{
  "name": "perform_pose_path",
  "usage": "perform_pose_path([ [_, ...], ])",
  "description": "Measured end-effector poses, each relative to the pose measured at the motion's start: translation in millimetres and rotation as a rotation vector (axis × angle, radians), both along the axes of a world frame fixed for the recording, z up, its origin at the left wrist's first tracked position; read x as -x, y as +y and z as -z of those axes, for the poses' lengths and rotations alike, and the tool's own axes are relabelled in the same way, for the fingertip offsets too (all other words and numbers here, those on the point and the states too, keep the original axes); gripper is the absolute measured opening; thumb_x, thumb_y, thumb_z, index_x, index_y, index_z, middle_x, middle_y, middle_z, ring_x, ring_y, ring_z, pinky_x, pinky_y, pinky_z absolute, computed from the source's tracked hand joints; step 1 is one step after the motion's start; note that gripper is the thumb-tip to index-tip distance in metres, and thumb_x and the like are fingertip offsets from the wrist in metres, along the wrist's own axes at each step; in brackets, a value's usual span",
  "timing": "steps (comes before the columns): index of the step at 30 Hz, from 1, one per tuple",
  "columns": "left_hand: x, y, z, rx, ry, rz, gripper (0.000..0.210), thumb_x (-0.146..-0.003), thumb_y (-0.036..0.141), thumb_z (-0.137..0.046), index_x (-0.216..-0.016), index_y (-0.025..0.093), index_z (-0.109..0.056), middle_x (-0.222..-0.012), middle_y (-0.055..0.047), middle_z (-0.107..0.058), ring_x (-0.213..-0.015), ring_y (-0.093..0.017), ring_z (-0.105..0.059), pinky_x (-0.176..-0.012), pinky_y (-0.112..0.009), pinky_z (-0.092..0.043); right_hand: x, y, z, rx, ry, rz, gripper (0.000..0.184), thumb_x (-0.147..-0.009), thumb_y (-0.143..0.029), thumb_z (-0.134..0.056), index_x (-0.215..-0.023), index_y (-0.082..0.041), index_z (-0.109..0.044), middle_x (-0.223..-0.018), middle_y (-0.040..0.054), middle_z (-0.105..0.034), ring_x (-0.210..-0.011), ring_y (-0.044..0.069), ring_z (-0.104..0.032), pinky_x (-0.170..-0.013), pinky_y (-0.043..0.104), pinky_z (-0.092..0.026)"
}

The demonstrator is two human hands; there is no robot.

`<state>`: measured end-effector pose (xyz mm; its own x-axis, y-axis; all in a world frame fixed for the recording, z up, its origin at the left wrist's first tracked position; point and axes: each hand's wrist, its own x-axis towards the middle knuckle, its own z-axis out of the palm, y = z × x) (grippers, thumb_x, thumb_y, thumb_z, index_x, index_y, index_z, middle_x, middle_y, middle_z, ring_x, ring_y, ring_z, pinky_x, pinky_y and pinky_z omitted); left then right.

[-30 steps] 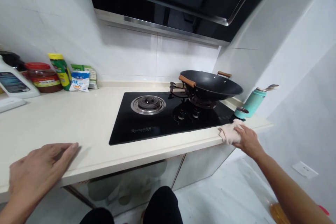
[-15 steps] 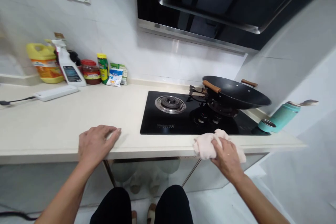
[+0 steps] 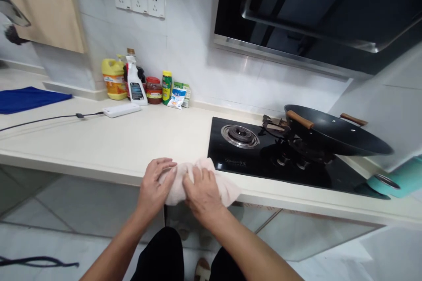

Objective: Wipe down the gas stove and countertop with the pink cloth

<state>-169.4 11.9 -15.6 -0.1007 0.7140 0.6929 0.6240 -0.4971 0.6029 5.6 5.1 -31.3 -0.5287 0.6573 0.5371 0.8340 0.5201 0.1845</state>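
Observation:
A pale pink cloth (image 3: pixel 178 186) lies bunched over the counter's front edge, just left of the stove's front corner. My right hand (image 3: pixel 203 193) presses down on it with fingers curled into the folds. Against the cloth's left end rests my left hand (image 3: pixel 154 184), its thumb and fingers apart and touching the fabric. The black glass gas stove (image 3: pixel 231 161) begins right behind the cloth. Part of the cloth is hidden beneath my fingers.
A wok (image 3: pixel 343 134) with wooden handles sits on the right burner. At right lies a teal container (image 3: pixel 407 180). Along the wall stand a yellow jug (image 3: pixel 115 80), a spray bottle (image 3: pixel 136 90) and a red-lidded jar (image 3: pixel 154 91). A white power strip (image 3: pixel 121 110) and blue cloth (image 3: pixel 31 99) lie left.
My right hand has slid the cloth leftward along the counter's front edge until it meets my left hand. The view has turned left, bringing the blue cloth and a wooden cabinet into sight.

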Motion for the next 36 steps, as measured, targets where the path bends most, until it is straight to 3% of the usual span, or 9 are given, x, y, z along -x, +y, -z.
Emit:
perform_pose_path([
  [6, 18, -39, 11.9, -0.221, 0.145, -0.317, 0.026, -0.094, 0.040, -0.060, -0.110, 0.021, -0.069, -0.127, -0.014, -0.060, -0.123, -0.033, -0.057, -0.111, -0.057, -0.040, 112, 25, -10.6, 0.071, -0.023, -0.074, 0.029, -0.102, -0.027, -0.045, -0.126, -0.018, -0.059, -0.121, 0.0143, -0.060, -0.098, 0.028, -0.055, -0.086, 0.046, -0.049],
  [11, 39, -32, 33.8, -0.110, 0.128, -0.321, 0.044, -0.099, 0.046, -0.049, -0.134, 0.021, -0.058, -0.136, -0.016, -0.055, -0.133, -0.035, -0.049, -0.115, -0.058, -0.036, 147, 30, -20.5, 0.205, -0.073, -0.096, 0.033, -0.105, -0.024, -0.038, -0.127, -0.014, -0.061, -0.135, 0.0181, -0.058, -0.111, 0.029, -0.057, -0.095, 0.047, -0.049],
  [14, 47, -21, 54.6, -0.019, 0.071, -0.296, 0.056, -0.101, 0.047, -0.042, -0.151, 0.023, -0.041, -0.150, -0.017, -0.045, -0.143, -0.034, -0.040, -0.119, -0.059, -0.030, 121, 22, -23.7, 0.239, -0.071, -0.159, 0.044, -0.103, -0.033, -0.051, -0.145, -0.021, -0.049, -0.153, 0.0188, -0.046, -0.131, 0.034, -0.051, -0.108, 0.051, -0.043],
  [17, 46, -15, 69.9, 0.026, 0.169, -0.239, 0.060, -0.101, 0.051, -0.040, -0.155, 0.025, -0.035, -0.158, -0.017, -0.038, -0.152, -0.036, -0.028, -0.123, -0.065, -0.016, 72, 15, -24.5, 0.261, -0.071, -0.242, 0.089, -0.084, -0.048, -0.079, -0.158, -0.028, -0.032, -0.163, 0.0194, -0.033, -0.143, 0.040, -0.042, -0.114, 0.055, -0.037],
  [19, 37, -14, 73.6, 0.043, 0.258, -0.215, 0.064, -0.100, 0.053, -0.045, -0.156, 0.024, -0.035, -0.160, -0.018, -0.037, -0.154, -0.037, -0.023, -0.123, -0.067, -0.007, 34, 12, -23.3, 0.280, -0.065, -0.247, 0.105, -0.074, -0.047, -0.089, -0.159, -0.028, -0.030, -0.164, 0.0197, -0.033, -0.143, 0.040, -0.042, -0.113, 0.054, -0.038],
  [24, -4, -23, 66.8, 0.077, 0.353, -0.279, 0.069, -0.085, 0.057, -0.069, -0.141, 0.018, -0.055, -0.155, -0.023, -0.042, -0.153, -0.043, -0.023, -0.121, -0.070, -0.006, -45, 2, -6.8, 0.158, 0.038, -0.178, 0.078, -0.084, -0.026, -0.081, -0.151, -0.017, -0.041, -0.154, 0.0170, -0.050, -0.143, 0.029, -0.044, -0.113, 0.043, -0.036],
  [28, -39, -31, 60.0, 0.062, 0.433, -0.239, 0.068, -0.073, 0.057, -0.081, -0.129, 0.021, -0.065, -0.150, -0.021, -0.051, -0.146, -0.044, -0.036, -0.120, -0.069, -0.009, -79, -12, 15.7, -0.050, 0.067, -0.109, 0.060, -0.085, -0.024, -0.078, -0.139, -0.018, -0.053, -0.145, 0.0143, -0.061, -0.135, 0.031, -0.051, -0.108, 0.047, -0.033],
  [32, -59, -34, 53.5, -0.005, 0.592, -0.132, 0.068, -0.076, 0.047, -0.083, -0.138, 0.030, -0.060, -0.147, -0.013, -0.059, -0.140, -0.038, -0.047, -0.120, -0.061, -0.019, -116, -34, 24.8, -0.123, 0.069, 0.010, 0.057, -0.083, -0.028, -0.078, -0.135, -0.019, -0.056, -0.140, 0.0153, -0.064, -0.129, 0.032, -0.055, -0.101, 0.047, -0.034],
  [36, -86, -32, 45.8, -0.029, 0.777, -0.006, 0.063, -0.084, 0.040, -0.076, -0.144, 0.032, -0.054, -0.147, -0.009, -0.059, -0.140, -0.037, -0.046, -0.112, -0.059, -0.032, -165, -55, 20.4, -0.059, -0.025, 0.153, 0.059, -0.080, -0.025, -0.074, -0.136, -0.031, -0.055, -0.136, 0.0074, -0.066, -0.119, 0.030, -0.060, -0.091, 0.046, -0.036],
])
